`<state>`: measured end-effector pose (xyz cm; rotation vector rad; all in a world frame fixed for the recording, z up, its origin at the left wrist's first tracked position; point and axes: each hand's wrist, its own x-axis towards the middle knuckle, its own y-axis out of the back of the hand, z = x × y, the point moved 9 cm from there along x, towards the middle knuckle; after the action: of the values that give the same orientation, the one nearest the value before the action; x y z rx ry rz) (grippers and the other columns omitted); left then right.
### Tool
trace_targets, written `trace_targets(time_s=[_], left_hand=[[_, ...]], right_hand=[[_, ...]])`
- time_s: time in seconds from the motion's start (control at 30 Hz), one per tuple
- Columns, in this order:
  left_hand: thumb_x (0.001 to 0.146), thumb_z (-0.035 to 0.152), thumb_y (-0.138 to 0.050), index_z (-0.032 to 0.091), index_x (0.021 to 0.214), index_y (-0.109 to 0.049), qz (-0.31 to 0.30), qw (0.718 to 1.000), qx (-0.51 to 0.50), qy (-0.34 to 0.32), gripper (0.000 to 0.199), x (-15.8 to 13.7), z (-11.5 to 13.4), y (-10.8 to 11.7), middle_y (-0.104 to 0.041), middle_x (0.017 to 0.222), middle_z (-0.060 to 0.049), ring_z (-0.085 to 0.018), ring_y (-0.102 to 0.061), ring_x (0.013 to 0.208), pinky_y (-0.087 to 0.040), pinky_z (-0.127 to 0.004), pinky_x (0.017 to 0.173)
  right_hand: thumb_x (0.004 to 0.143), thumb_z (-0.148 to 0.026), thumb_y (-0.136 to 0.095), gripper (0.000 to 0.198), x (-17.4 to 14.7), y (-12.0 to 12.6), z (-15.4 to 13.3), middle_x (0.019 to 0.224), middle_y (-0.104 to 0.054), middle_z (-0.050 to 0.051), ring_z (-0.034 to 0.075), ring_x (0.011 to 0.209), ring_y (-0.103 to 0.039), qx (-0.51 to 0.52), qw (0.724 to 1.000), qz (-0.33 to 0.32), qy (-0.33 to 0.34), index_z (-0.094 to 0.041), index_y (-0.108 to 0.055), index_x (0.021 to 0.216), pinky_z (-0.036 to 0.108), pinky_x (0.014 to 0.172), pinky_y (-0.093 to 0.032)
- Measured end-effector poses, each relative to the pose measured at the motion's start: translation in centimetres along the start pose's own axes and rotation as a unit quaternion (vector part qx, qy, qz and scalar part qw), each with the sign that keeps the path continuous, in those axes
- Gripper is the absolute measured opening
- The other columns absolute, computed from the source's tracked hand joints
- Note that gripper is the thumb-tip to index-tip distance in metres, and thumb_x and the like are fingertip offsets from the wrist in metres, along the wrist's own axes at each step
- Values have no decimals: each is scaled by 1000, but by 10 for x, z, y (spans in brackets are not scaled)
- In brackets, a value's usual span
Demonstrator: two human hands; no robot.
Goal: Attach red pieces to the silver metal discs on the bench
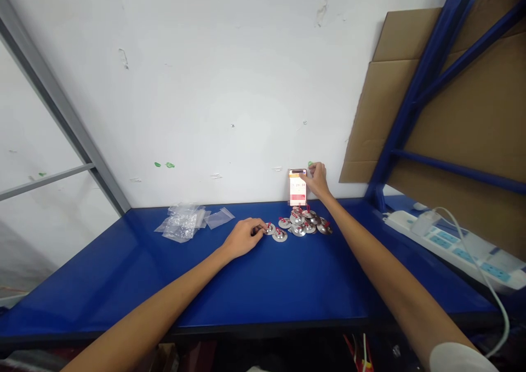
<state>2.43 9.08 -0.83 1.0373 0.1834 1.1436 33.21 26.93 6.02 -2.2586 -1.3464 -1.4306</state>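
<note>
My left hand (245, 237) rests low over the blue tabletop with its fingers curled. Thumb and fingertips meet the edge of a small metal finger cymbal (270, 229) with a red cord. Another cymbal (280, 235) lies just beside it, and a loose pile of cymbals (299, 229) with red loops is to the right. A phone (298, 191) with a lit screen showing a timer-like display leans upright against the wall. My right hand (316, 180) is at its upper right corner, thumb over the screen and the other fingers apart from it, bent near the wall.
Several clear plastic bags (183, 222) lie on the blue table (263, 295) at left. A white power strip (452, 246) with a plugged-in charger and cable runs along the right side. Blue metal posts (427, 70) and cardboard (380, 98) stand at right.
</note>
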Motion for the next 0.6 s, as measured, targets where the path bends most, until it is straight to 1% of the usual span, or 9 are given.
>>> trace_targets(time_s=[0.1,0.3,0.4,0.47,0.6], left_hand=[[99,25,-57,25,107,-79,-1,1000,1,0,24,0,0,0,-78,96,-3,-20,-65,82,-51,-31,78],[98,24,-57,25,107,-79,1,1000,6,-6,24,1,-1,-1,-78,94,-2,-20,-65,82,-50,-31,78],[98,23,-58,26,108,-79,2,1000,3,-9,24,0,-2,-1,-78,94,-2,-19,-65,81,-50,-30,78],[98,23,-58,26,108,-79,2,1000,2,-9,24,0,-3,-1,-78,95,-2,-19,-65,82,-50,-30,78],[98,22,-58,26,108,-79,0,1000,3,-5,24,0,-3,-1,-77,96,-2,-19,-65,82,-49,-30,78]], right_hand=[[76,-38,-75,46,-1,0,3,111,-52,8,28,98,-53,2,999,-22,23,-27,-44,107,51,99,-49],[69,-40,-82,57,-1,-1,5,112,-51,7,28,99,-53,-12,998,-34,42,-27,-43,109,52,99,-50],[73,-45,-81,54,-1,-1,3,111,-51,7,28,97,-53,-2,999,-27,34,-27,-44,108,50,96,-51],[77,-49,-79,51,0,0,0,109,-51,7,28,96,-53,-2,1000,-12,24,-27,-44,105,51,97,-50],[83,-51,-75,44,0,1,-4,103,-51,6,29,97,-52,-15,999,23,-17,-27,-42,99,52,97,-49]])
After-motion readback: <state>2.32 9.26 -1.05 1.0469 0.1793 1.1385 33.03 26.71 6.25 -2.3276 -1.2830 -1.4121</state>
